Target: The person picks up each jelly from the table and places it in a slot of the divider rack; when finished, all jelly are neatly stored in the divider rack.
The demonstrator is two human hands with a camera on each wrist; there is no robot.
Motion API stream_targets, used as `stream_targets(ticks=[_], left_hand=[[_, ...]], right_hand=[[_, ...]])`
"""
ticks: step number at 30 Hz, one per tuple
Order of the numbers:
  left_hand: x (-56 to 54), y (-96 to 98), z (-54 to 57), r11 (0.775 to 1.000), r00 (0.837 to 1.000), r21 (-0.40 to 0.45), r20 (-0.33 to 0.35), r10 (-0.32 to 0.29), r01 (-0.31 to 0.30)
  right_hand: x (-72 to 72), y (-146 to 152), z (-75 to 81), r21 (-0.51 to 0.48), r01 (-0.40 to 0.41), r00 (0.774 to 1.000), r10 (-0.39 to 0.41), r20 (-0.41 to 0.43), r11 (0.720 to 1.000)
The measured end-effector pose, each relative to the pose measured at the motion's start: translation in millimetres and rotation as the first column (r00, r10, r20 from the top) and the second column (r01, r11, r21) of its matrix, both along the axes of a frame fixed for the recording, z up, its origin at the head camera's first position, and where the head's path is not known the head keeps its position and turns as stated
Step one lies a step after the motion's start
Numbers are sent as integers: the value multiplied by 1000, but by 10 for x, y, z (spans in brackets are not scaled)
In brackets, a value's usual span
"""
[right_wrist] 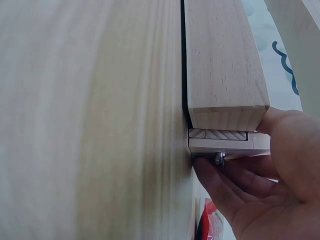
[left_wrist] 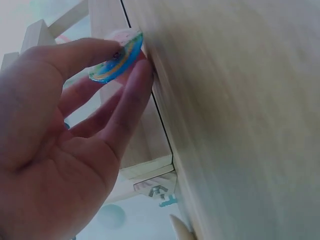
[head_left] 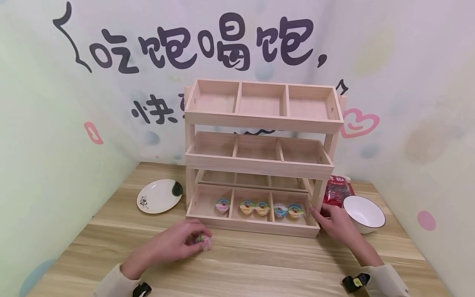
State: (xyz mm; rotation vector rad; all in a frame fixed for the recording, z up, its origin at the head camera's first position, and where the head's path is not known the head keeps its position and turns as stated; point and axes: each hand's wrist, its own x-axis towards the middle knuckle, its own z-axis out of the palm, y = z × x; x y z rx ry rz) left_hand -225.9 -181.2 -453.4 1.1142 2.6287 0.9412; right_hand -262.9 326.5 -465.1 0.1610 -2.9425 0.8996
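My left hand [head_left: 170,243] pinches a small jelly cup [left_wrist: 120,57] between thumb and fingers, close above the tabletop at the front left of a wooden rack. This three-tier rack [head_left: 259,120] has trays split into three compartments each. In its bottom tray [head_left: 256,226], one pink-lidded jelly cup [head_left: 222,205] lies in the left compartment, two yellowish cups [head_left: 247,207] in the middle, and a blue-lidded cup [head_left: 281,210] beside a yellow-and-blue one [head_left: 295,211] on the right. The right hand [head_left: 339,222] grips that tray's right end, thumb inside, fingers outside near a metal bolt [right_wrist: 220,159].
Left of the rack lies a white plate [head_left: 157,198] with a dark patch. At the right, a white bowl [head_left: 365,212] stands near a red packet [head_left: 338,189]. Behind the table [head_left: 237,268] is a printed wall covering [head_left: 148,41].
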Motion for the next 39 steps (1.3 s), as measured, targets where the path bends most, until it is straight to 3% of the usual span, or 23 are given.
stream_targets(ticks=[4,11,14,22,29,39], left_hand=[[-31,15,-16,999,1000,36,-7,2,-2],[-104,36,-15,991,998,123,42,37,-42],[-140,45,12,988,1000,154,8,26,-26],[-231,54,83,965,1000,263,29,-3,-5],[-334,88,190,958,993,278,112,41,-71],[-604,169,324,967,989,225,-65,134,-116]], right_hand=[[-4,3,-1,4,3,1000,-3,3,1000],[-4,1,-1,5,2,1000,-2,4,1000],[-2,-1,-1,1,0,1000,0,2,1000],[1,-1,4,-3,-7,1000,7,-2,1000],[-3,8,-5,0,-5,1000,5,-3,1000],[-7,4,-1,-7,-1,1000,1,-5,1000]])
